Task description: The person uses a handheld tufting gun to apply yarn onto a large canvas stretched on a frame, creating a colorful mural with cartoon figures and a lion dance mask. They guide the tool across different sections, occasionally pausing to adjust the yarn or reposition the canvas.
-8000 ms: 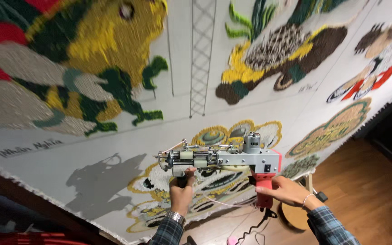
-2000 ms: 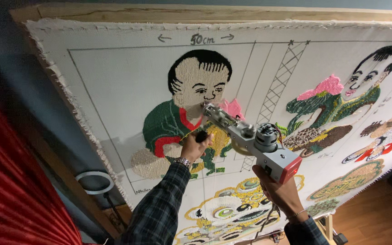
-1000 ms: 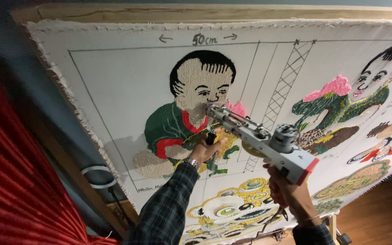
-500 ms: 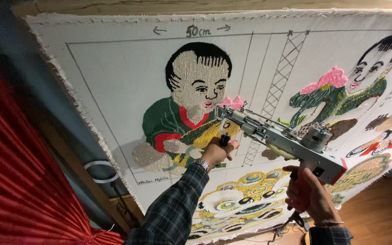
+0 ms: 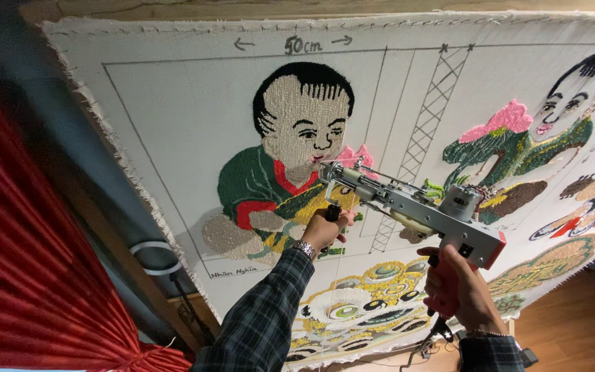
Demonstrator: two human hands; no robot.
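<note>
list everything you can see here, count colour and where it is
tufting gun: one, silver with a red rear end, held up against the cloth, tip at the child figure's chin
backing cloth: one, white with frayed edges, stretched across the wall, drawn frame lines on it
tufted child figure: one, black hair, green and red top, centre of the cloth
tufted figure with pink flower: one, green, pink and black, right
lattice tower drawing: one, black line, between the two figures
yellow tufted design: one, yellow, green and black, lower centre
curtain: one, red, left
wooden floor: brown, lower right
left hand: on the front grip, wristwatch, plaid sleeve
right hand: around the rear grip
</note>
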